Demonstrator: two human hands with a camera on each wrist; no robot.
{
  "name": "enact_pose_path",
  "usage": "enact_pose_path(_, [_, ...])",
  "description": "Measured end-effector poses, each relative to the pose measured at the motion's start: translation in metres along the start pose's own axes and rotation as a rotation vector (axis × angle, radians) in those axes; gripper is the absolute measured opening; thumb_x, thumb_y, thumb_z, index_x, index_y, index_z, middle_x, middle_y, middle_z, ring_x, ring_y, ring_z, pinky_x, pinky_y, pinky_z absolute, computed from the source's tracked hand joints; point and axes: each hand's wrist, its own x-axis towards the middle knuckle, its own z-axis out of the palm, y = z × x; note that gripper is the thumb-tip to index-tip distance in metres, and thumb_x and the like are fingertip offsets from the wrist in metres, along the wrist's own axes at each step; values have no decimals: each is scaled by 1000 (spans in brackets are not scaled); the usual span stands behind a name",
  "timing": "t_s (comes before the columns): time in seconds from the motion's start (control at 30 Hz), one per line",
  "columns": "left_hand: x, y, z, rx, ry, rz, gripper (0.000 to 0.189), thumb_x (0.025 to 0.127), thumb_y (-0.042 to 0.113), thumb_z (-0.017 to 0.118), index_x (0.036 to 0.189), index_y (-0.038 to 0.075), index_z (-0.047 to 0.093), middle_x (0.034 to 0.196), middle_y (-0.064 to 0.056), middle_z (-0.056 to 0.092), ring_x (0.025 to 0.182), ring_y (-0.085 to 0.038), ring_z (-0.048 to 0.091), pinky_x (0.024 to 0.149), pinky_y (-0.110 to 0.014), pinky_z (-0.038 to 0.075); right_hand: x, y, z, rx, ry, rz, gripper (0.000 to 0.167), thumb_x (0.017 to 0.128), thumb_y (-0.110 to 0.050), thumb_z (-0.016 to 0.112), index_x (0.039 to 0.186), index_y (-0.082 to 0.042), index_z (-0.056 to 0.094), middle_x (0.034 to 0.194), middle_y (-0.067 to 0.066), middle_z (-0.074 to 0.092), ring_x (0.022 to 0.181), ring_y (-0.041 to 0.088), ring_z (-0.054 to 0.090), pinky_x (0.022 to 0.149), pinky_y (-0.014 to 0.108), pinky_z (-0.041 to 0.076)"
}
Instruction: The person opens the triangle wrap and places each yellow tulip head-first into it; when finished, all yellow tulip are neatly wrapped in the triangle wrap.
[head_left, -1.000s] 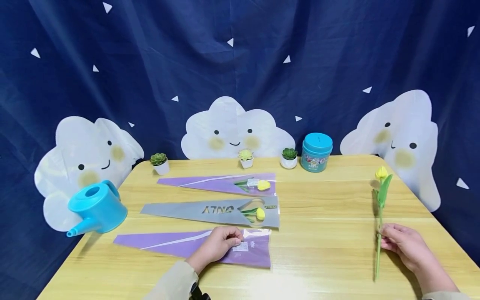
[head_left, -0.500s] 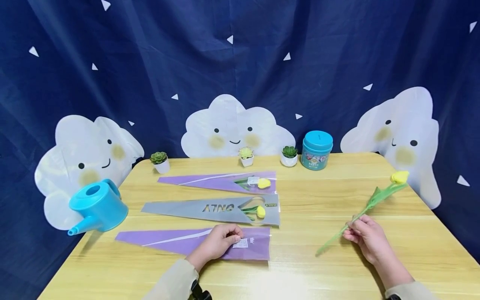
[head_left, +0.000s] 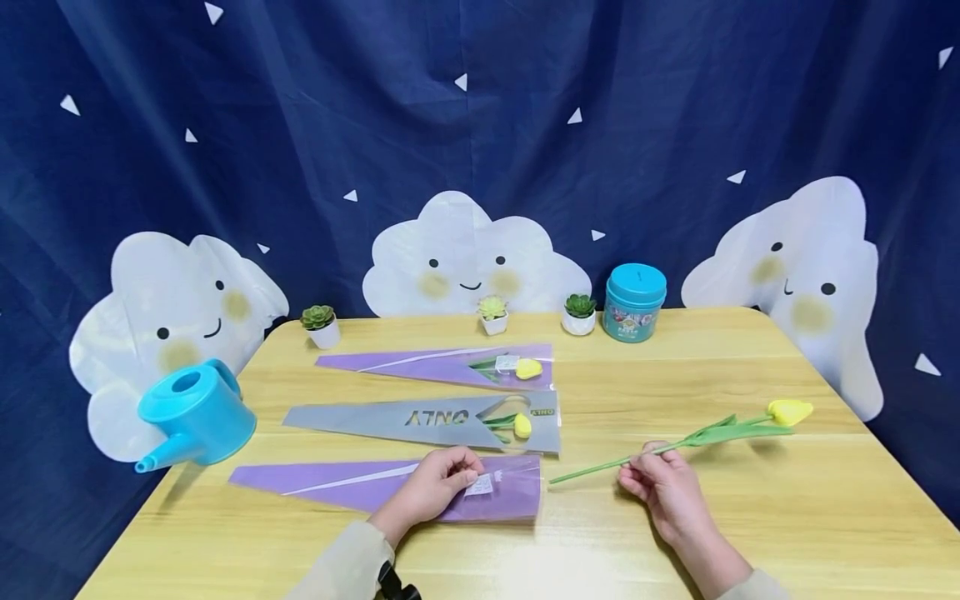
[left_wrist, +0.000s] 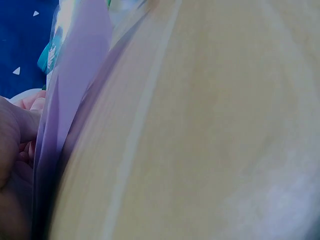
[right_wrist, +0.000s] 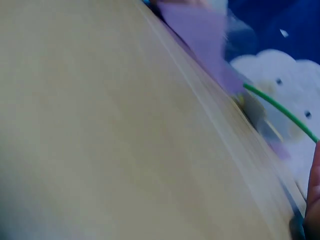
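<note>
Thumb and fingers of my left hand (head_left: 435, 490) pinch the film of the nearest purple flower sleeve (head_left: 517, 496), beside its white label. In the left wrist view the purple sleeve (left_wrist: 85, 55) stands raised off the table, its layers slightly apart. My right hand (head_left: 669, 498) pinches the green stem of a yellow tulip (head_left: 790, 412) over the table. The bloom points right, and the bare stem end lies close to the sleeve's wide right edge. In the right wrist view the stem (right_wrist: 280, 108) reaches toward the purple film; most of that hand is out of frame.
Behind lie a grey sleeve (head_left: 375, 421) and another purple sleeve (head_left: 420, 363), each holding a yellow tulip. A blue watering can (head_left: 198, 417) stands at left. Small potted succulents (head_left: 493, 315) and a teal jar (head_left: 634, 304) line the table's back edge.
My right hand has moved left, and the tulip has turned from upright to nearly level, its stem end now near the sleeve. The sleeve's wide edge has lifted slightly under my left hand.
</note>
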Motion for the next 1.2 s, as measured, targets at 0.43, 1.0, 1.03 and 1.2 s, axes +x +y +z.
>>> enact_pose_path(0.43, [0,-5,-1,50,8,51,7,90,11,57,86,13,62,74,4,55,65,-6,47,62,-24,41,-14,28,59,-58,93,133,24,77,13,48,68,-9,46,64,5,60,63,12,64,64,22,53])
enact_pose_path(1.0, [-1,-4,0,31,0,90,8,91,10,55,88,14,61,77,5,54,69,-5,46,66,-23,40,-23,41,76,-252,14,223,18,87,-1,57,92,16,55,68,6,65,61,10,64,62,21,53])
enact_pose_path(1.03, [-1,-4,1,33,1,90,8,91,10,55,88,14,61,77,5,54,69,-5,46,66,-23,40,-23,41,76,-257,10,219,18,87,-1,56,92,17,55,68,6,65,61,10,64,62,22,53])
enact_pose_path(1.2, [-1,-5,1,45,9,84,8,91,10,55,88,14,61,77,5,54,69,-5,47,66,-23,41,-23,43,78,-263,32,202,15,87,2,56,92,16,57,67,6,63,60,11,64,60,24,54])
